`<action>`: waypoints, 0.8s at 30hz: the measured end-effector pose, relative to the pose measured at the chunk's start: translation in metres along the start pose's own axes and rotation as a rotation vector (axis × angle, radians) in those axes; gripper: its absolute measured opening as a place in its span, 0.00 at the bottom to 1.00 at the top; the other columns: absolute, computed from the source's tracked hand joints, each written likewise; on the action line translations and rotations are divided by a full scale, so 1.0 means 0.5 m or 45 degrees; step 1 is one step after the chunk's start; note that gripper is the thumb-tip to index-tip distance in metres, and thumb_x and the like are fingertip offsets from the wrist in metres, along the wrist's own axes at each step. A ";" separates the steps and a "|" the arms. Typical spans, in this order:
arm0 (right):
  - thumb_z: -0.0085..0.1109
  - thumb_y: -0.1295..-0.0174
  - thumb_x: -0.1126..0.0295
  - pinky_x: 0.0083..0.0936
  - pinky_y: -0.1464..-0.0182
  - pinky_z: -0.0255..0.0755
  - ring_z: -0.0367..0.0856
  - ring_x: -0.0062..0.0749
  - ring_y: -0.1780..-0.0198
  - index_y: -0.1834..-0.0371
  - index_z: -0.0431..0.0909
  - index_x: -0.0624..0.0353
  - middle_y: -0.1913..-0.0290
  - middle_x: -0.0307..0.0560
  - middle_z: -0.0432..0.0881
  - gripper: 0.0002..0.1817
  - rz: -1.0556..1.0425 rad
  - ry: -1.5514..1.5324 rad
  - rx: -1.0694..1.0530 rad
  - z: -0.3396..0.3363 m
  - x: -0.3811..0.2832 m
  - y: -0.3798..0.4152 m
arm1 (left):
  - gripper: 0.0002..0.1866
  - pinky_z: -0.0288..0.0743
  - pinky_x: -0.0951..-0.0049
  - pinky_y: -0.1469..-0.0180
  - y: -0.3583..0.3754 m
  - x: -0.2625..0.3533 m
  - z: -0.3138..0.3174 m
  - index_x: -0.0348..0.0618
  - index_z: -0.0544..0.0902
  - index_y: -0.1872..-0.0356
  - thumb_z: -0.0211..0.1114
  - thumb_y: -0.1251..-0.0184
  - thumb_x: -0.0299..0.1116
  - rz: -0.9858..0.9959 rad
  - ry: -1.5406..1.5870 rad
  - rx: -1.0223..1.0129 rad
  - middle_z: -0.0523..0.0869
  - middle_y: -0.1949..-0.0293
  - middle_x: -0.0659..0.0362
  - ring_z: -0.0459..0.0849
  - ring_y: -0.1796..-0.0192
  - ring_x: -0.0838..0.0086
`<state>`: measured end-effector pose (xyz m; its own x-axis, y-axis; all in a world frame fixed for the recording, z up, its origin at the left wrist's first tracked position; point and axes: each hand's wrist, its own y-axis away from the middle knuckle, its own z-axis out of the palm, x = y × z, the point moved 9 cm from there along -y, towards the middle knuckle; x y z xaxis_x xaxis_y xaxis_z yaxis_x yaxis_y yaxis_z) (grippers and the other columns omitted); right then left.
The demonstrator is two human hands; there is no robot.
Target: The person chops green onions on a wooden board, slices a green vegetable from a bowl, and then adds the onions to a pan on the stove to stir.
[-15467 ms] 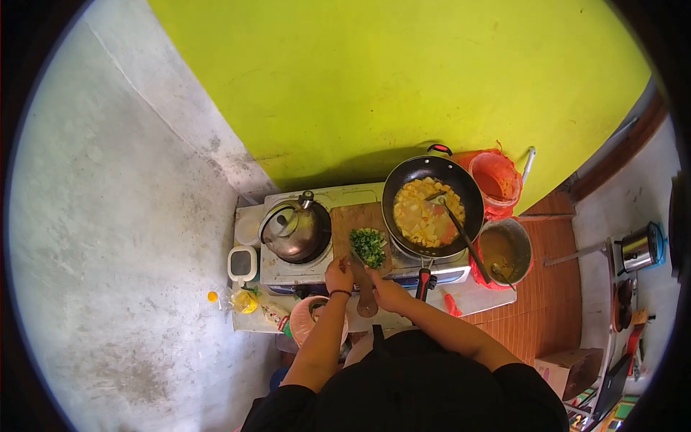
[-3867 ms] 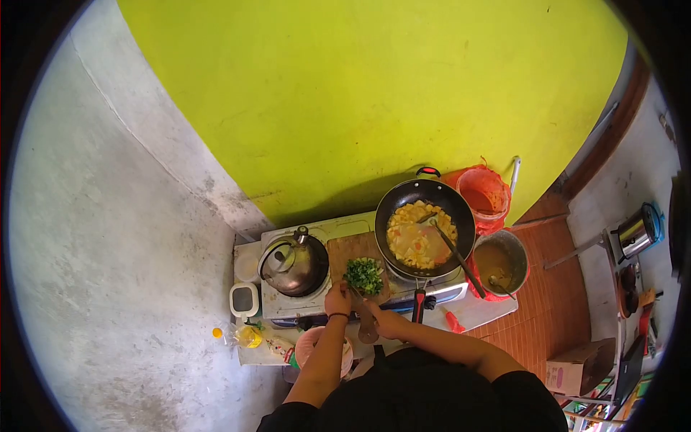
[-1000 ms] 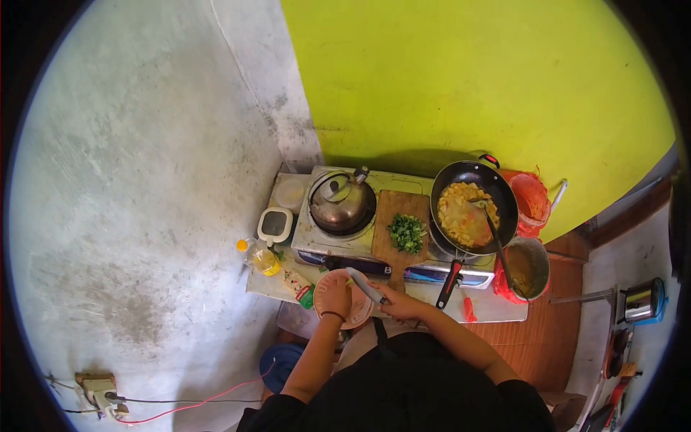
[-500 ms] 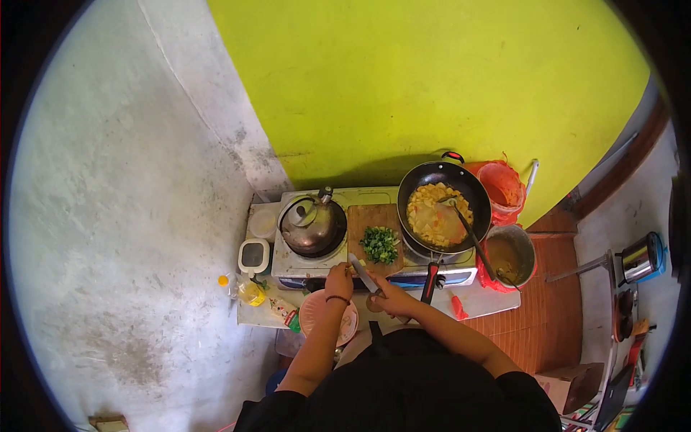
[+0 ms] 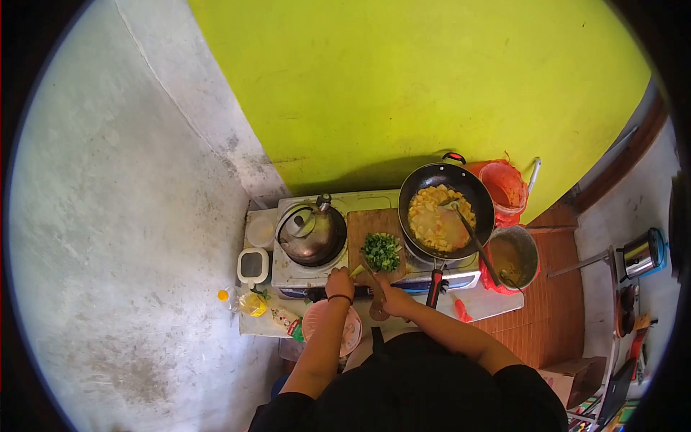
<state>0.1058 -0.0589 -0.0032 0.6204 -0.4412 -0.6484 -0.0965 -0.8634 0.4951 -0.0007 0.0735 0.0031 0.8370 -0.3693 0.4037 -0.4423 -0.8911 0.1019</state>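
Head view: one wooden cutting board [image 5: 371, 229] carries one heap of chopped greens [image 5: 381, 251], one kettle [image 5: 312, 233] at its 9 o'clock, one wok [image 5: 446, 210] at 3. Left hand [image 5: 340, 283] pinches a green stalk [image 5: 357, 271]; right hand [image 5: 394, 299] grips one knife [image 5: 373, 277]. Both have moved up from the pink plate [image 5: 350, 330].

Green stalk [image 5: 357, 271], pale at one end, lying at the near edge of the wooden board [image 5: 366, 225]. Heap of chopped greens [image 5: 381, 251] just behind it, mid-board. Knife [image 5: 370, 274] angled across the near edge, blade toward the heap.
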 end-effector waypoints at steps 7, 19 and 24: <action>0.51 0.44 0.76 0.46 0.56 0.72 0.80 0.59 0.58 0.26 0.43 0.43 0.60 0.67 0.79 0.42 -0.048 -0.016 0.156 -0.057 -0.023 0.012 | 0.14 0.76 0.59 0.56 -0.039 0.021 0.025 0.49 0.85 0.60 0.67 0.51 0.30 0.255 0.151 0.143 0.80 0.64 0.52 0.81 0.58 0.57; 0.56 0.47 0.71 0.49 0.52 0.73 0.79 0.62 0.54 0.26 0.43 0.40 0.55 0.71 0.76 0.45 0.067 0.159 0.081 -0.063 -0.036 0.029 | 0.10 0.75 0.59 0.57 -0.045 0.050 0.008 0.46 0.86 0.66 0.66 0.52 0.28 0.285 0.268 0.336 0.79 0.67 0.53 0.78 0.58 0.56; 0.57 0.47 0.70 0.48 0.53 0.73 0.79 0.62 0.55 0.26 0.43 0.43 0.57 0.70 0.77 0.46 0.039 0.144 0.068 -0.040 -0.019 0.017 | 0.09 0.75 0.60 0.57 -0.047 0.052 0.005 0.46 0.87 0.67 0.66 0.52 0.28 0.228 0.300 0.283 0.79 0.67 0.53 0.78 0.59 0.56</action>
<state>0.1150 -0.0570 0.0186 0.6998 -0.4401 -0.5626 -0.1567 -0.8630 0.4802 0.0323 0.0843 0.0089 0.6439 -0.4768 0.5984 -0.4728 -0.8629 -0.1787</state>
